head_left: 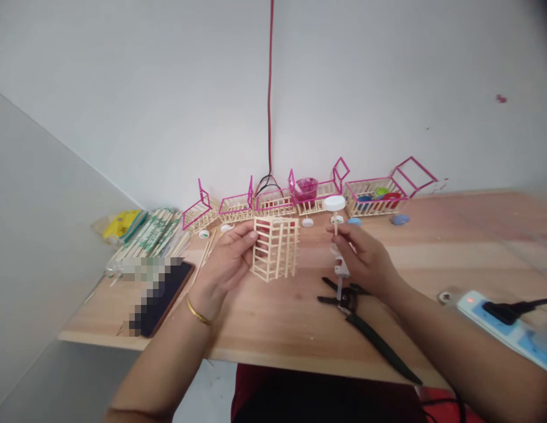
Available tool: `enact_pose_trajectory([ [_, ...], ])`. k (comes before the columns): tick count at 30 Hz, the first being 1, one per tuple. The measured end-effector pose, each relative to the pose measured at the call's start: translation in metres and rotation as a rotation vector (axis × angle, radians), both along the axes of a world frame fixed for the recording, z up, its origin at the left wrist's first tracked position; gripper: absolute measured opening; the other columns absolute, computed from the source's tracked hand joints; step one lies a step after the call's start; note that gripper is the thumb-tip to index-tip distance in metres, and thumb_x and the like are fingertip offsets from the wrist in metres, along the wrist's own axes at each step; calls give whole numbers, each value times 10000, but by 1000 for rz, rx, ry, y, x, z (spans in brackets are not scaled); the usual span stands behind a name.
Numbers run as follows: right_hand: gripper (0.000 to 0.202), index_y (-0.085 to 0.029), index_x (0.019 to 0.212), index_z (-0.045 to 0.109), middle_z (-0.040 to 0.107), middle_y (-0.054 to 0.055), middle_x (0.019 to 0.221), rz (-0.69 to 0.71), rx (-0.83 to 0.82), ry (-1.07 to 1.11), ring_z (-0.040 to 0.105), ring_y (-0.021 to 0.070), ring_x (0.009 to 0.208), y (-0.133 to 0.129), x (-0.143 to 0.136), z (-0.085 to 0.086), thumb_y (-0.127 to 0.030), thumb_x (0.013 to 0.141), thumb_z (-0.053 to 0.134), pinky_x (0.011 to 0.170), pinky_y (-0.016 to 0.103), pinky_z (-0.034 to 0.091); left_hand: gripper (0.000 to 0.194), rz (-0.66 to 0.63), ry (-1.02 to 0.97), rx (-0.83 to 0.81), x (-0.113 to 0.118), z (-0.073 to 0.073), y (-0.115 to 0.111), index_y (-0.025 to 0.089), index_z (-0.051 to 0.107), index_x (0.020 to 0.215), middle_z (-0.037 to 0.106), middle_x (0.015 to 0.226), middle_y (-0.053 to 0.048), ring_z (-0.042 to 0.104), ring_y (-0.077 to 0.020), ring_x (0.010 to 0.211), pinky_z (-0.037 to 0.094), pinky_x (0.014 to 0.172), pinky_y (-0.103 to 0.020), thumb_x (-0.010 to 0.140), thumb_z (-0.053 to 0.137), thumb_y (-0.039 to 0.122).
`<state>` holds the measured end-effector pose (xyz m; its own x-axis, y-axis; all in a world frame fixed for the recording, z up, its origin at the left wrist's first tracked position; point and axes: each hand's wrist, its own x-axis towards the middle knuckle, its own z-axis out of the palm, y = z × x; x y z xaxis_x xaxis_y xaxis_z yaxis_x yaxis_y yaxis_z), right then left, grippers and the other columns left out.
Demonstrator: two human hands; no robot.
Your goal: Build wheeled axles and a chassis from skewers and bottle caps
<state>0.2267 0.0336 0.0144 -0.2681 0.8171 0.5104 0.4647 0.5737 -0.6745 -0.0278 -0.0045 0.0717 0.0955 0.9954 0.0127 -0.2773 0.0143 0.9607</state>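
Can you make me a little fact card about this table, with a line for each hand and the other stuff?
Left hand: holding a small stick frame
Right hand: pinching a stick with a white cap on top
Near right hand: green-handled cutters, lying on the table
Along the wall: pink-edged stick baskets, a tub of pink stuff
Left side: dark phone, bundled sticks, yellow bag
Right side: power strip, black plug in it
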Motion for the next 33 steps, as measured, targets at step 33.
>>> enact_pose_trajectory([
  [33,132,-217,950,583,635,42,903,-43,-108,89,597,186,843,3,-3,0,-297,879,506,756,319,469,423,-94,-295,-341,24,-72,22,156,557,1113,663,876,-86,648,-170,731,519,728,-334,775,671,384],
])
